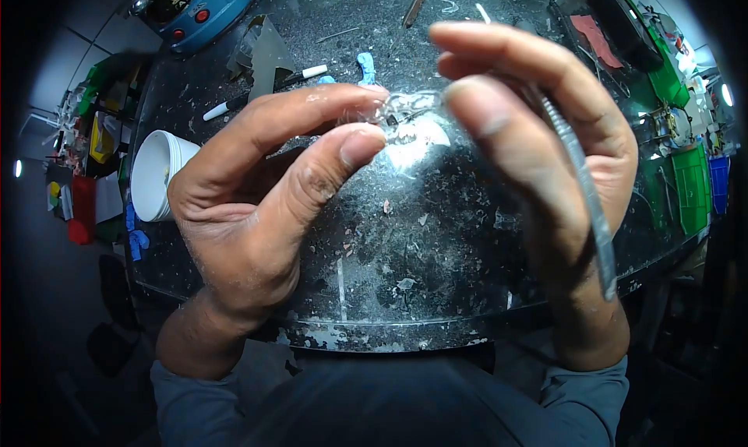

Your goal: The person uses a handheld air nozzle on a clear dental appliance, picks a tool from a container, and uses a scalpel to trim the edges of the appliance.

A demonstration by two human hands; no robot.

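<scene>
My left hand [265, 190] and my right hand [538, 151] are raised close to the camera above a dark, dusty workbench [421, 252]. Between thumb and fingertips of both hands I pinch a small clear, glassy piece [401, 114]. A thin metal tool [580, 186] with a long grey handle also lies in my right hand, running down along the palm past the wrist. What the clear piece is exactly cannot be told.
A white cup [156, 174] stands at the bench's left edge. A blue machine [199, 7] sits at the back left. A white-tipped marker [265, 93] and blue scraps [366, 67] lie behind my hands. Green bins [689, 182] line the right side. Chips and dust cover the bench.
</scene>
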